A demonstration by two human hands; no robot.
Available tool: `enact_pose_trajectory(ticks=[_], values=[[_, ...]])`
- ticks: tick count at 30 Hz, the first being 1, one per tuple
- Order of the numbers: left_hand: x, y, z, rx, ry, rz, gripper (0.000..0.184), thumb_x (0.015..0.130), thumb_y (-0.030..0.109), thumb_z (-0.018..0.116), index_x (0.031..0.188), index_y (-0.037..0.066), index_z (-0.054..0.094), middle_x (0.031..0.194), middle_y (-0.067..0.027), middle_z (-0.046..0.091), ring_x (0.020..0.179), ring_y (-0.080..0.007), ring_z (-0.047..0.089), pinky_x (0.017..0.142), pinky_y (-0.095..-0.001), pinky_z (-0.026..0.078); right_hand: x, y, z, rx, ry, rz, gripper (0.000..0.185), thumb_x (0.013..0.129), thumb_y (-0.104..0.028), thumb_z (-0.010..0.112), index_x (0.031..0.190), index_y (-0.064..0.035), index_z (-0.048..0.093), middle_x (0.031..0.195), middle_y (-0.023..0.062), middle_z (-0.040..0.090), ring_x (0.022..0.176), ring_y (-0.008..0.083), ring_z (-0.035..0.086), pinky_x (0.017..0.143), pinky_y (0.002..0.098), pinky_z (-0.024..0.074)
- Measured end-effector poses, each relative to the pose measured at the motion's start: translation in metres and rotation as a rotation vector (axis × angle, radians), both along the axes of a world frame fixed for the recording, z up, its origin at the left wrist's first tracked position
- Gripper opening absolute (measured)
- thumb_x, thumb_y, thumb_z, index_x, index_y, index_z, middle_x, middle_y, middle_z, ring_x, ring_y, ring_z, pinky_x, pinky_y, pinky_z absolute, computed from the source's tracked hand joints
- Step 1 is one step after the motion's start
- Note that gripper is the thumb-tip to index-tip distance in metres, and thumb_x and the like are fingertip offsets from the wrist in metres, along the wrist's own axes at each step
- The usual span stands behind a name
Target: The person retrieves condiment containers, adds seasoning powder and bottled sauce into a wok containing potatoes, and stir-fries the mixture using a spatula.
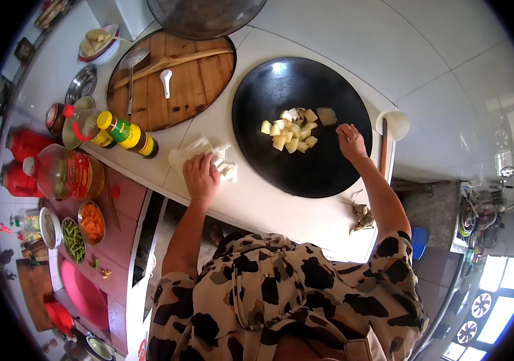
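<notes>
Pale chunks [293, 133] lay left of the nearer right hand [352, 143], its fingers curled, grip unclear, the left hand's [201, 177] loosely spread on cloth [228, 171].

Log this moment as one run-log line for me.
left hand: on white cloth | right hand: above wok, hold unclear | wok: pale chunks inside | wooden board: ladle, white spoon

Right of centre, a black wok [305, 174] takes up much of the pale bench [260, 207], pale food chunks [293, 131] near its middle. The right hand [352, 142], fingers bent, is at the wok's right side; the left hand [201, 178] rests on a white cloth [187, 155]. Upper left, 1 round board [200, 87] bears 1 white spoon [166, 84], 1 metal ladle [134, 58] and 1 wooden stick [187, 59].
</notes>
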State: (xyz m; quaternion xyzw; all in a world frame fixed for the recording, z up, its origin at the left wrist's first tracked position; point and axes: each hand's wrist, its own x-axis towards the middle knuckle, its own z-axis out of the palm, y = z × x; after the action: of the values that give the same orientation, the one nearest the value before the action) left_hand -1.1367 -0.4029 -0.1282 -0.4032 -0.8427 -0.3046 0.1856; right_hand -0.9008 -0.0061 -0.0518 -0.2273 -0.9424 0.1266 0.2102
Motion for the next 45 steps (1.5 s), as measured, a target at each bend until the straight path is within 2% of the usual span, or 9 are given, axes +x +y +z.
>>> enact_pose_trajectory(ticks=[2, 8, 14, 19, 26, 29, 34, 38, 45], values=[[0.0, 0.0, -0.001, 0.011, 0.0, -0.001, 0.035, 0.076, 0.012, 0.061, 0.111, 0.009, 0.061, 0.107, -0.0111, 0.06, 0.103, -0.0307, 0.054, 0.097, -0.0473, 0.038, 0.002, -0.003, 0.009, 0.028, 0.028, 0.035, 0.011, 0.09, -0.014, 0.056, 0.093, -0.0052, 0.062, 0.085, 0.0123, 0.065, 0.085, 0.0318, 0.066, 0.077, 0.0366, 0.052], [0.0, -0.001, 0.001, 0.0, -0.015, 0.002, 0.034, 0.077, 0.013, 0.061, 0.11, 0.008, 0.062, 0.107, -0.0114, 0.06, 0.103, -0.0311, 0.054, 0.097, -0.0475, 0.038, -0.006, -0.007, -0.014, -0.72, 0.453, -0.369, 0.013, 0.091, -0.012, 0.056, 0.094, -0.001, 0.06, 0.082, 0.0053, 0.062, 0.083, 0.0187, 0.068, 0.077, 0.0272, 0.0519], [-0.001, 0.0, 0.0, -0.017, -0.014, 0.012, 0.033, 0.077, 0.014, 0.061, 0.109, 0.008, 0.062, 0.108, -0.0113, 0.06, 0.103, -0.0313, 0.054, 0.098, -0.0475, 0.037, 0.017, -0.006, -0.036, -0.745, 0.542, -0.431, 0.013, 0.089, -0.012, 0.057, 0.093, -0.0006, 0.062, 0.085, 0.0062, 0.062, 0.079, 0.0179, 0.068, 0.073, 0.0267, 0.0522], [0.001, -0.001, 0.001, -0.025, -0.012, 0.011, 0.033, 0.076, 0.014, 0.061, 0.109, 0.009, 0.061, 0.108, -0.0111, 0.06, 0.103, -0.0312, 0.054, 0.097, -0.0467, 0.038, 0.036, -0.001, 0.019, -0.701, 0.224, -0.476, 0.017, 0.09, -0.016, 0.057, 0.093, -0.0003, 0.063, 0.077, 0.0064, 0.063, 0.071, 0.0154, 0.067, 0.066, 0.0266, 0.052], [0.0, 0.001, -0.002, -0.006, 0.005, 0.01, 0.034, 0.076, 0.013, 0.061, 0.109, 0.009, 0.062, 0.107, -0.0106, 0.06, 0.103, -0.0306, 0.054, 0.096, -0.0458, 0.039, 0.044, 0.003, 0.053, -1.063, -0.096, -0.619, 0.013, 0.087, -0.015, 0.057, 0.091, -0.003, 0.061, 0.079, 0.0113, 0.068, 0.067, 0.0223, 0.07, 0.062, 0.0293, 0.0561], [-0.001, 0.001, -0.002, 0.003, 0.008, 0.015, 0.033, 0.076, 0.013, 0.06, 0.108, 0.009, 0.063, 0.106, -0.0106, 0.061, 0.102, -0.0307, 0.054, 0.096, -0.0455, 0.039, 0.025, -0.012, 0.036, -1.193, -0.009, -0.614, 0.012, 0.086, -0.013, 0.056, 0.09, -0.0028, 0.062, 0.076, 0.0104, 0.067, 0.065, 0.0206, 0.069, 0.059, 0.0267, 0.0542], [0.002, 0.001, 0.0, -0.005, -0.001, 0.022, 0.033, 0.076, 0.015, 0.06, 0.109, 0.01, 0.063, 0.106, -0.0108, 0.061, 0.102, -0.0309, 0.054, 0.096, -0.0453, 0.039, -0.025, -0.034, -0.04, -1.251, 0.475, -0.651, 0.012, 0.086, -0.01, 0.055, 0.09, -0.0008, 0.06, 0.077, 0.0118, 0.066, 0.067, 0.021, 0.069, 0.059, 0.0265, 0.0537], [0.0, 0.0, -0.002, -0.029, -0.005, 0.026, 0.034, 0.077, 0.015, 0.059, 0.11, 0.01, 0.062, 0.108, -0.0108, 0.061, 0.103, -0.031, 0.054, 0.097, -0.0457, 0.038, -0.034, -0.031, -0.053, -1.203, 0.485, -0.626, 0.012, 0.088, -0.012, 0.057, 0.094, -0.0014, 0.059, 0.086, 0.0133, 0.066, 0.077, 0.0233, 0.07, 0.07, 0.0291, 0.0565], [0.0, 0.0, -0.004, -0.026, -0.005, 0.024, 0.036, 0.076, 0.015, 0.061, 0.111, 0.01, 0.061, 0.109, -0.0107, 0.06, 0.105, -0.0305, 0.054, 0.098, -0.0469, 0.038, -0.032, -0.004, 0.025, -0.812, -0.08, -0.338, 0.016, 0.087, -0.016, 0.057, 0.087, -0.0006, 0.063, 0.072, 0.0078, 0.064, 0.064, 0.018, 0.069, 0.059, 0.0271, 0.0519]])
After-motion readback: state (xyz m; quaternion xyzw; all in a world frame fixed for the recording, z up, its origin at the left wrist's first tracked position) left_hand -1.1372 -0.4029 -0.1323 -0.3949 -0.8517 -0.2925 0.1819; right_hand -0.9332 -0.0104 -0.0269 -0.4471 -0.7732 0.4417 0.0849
